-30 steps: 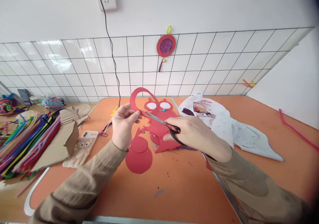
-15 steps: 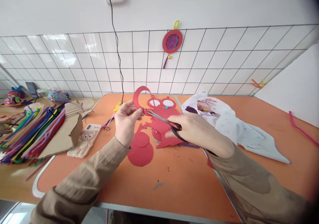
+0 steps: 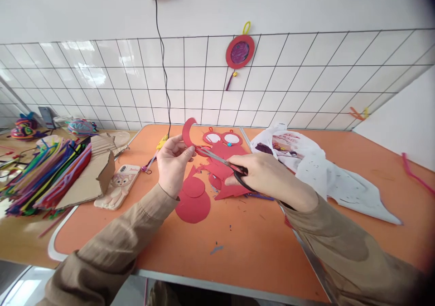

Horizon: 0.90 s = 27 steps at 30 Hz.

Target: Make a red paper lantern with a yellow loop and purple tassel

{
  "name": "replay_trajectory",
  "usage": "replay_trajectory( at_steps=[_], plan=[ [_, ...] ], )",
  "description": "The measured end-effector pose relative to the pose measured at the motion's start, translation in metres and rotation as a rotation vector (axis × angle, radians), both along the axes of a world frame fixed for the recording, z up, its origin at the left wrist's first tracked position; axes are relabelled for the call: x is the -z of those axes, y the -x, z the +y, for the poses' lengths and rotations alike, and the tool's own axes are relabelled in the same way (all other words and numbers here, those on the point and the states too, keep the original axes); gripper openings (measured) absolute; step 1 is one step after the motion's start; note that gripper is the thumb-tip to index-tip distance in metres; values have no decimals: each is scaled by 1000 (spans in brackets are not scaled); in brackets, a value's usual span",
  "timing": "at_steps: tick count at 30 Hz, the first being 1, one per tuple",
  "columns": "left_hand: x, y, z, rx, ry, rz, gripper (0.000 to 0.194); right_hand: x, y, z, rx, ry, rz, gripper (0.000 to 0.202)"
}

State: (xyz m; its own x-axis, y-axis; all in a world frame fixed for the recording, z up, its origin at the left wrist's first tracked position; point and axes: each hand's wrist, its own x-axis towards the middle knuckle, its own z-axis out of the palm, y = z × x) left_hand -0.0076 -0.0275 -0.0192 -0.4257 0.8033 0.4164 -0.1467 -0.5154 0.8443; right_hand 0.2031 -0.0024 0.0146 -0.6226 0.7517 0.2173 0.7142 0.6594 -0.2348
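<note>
My left hand (image 3: 173, 163) pinches a curved piece of red paper (image 3: 188, 133) between thumb and fingers, above the orange table. My right hand (image 3: 260, 172) is closed on black-handled scissors (image 3: 219, 157), whose blades reach left to the paper's lower edge by my left thumb. Below, two overlapping red paper discs (image 3: 193, 210) lie on the table. Behind the scissors are red paper sheets and offcuts (image 3: 234, 190). Beyond them rest two red rings with white centres (image 3: 232, 138), one with a blue bead at its edge.
At the left lie colourful pipe cleaners (image 3: 44, 174), cardboard (image 3: 91, 179) and a phone in a cartoon case (image 3: 118, 186). A white plastic bag (image 3: 312, 161) spreads on the right. A red round ornament (image 3: 240, 52) hangs on the tiled wall. Small scraps (image 3: 216, 250) dot the table.
The red paper's upper loop, a nearly round ring before, now shows as an open crescent. Both hands keep their holds. The whole view has shifted slightly.
</note>
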Motion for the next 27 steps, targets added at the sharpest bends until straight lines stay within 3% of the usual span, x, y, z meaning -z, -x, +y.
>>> replay_trajectory(
  at_steps=[16, 27],
  plan=[
    [4, 3, -1, -18, 7, 28, 26, 8, 3, 0, -52, -14, -16, 34],
    [0, 0, -5, -14, 87, -19, 31, 10, 7, 3, 11, 8, -54, 37]
  ],
)
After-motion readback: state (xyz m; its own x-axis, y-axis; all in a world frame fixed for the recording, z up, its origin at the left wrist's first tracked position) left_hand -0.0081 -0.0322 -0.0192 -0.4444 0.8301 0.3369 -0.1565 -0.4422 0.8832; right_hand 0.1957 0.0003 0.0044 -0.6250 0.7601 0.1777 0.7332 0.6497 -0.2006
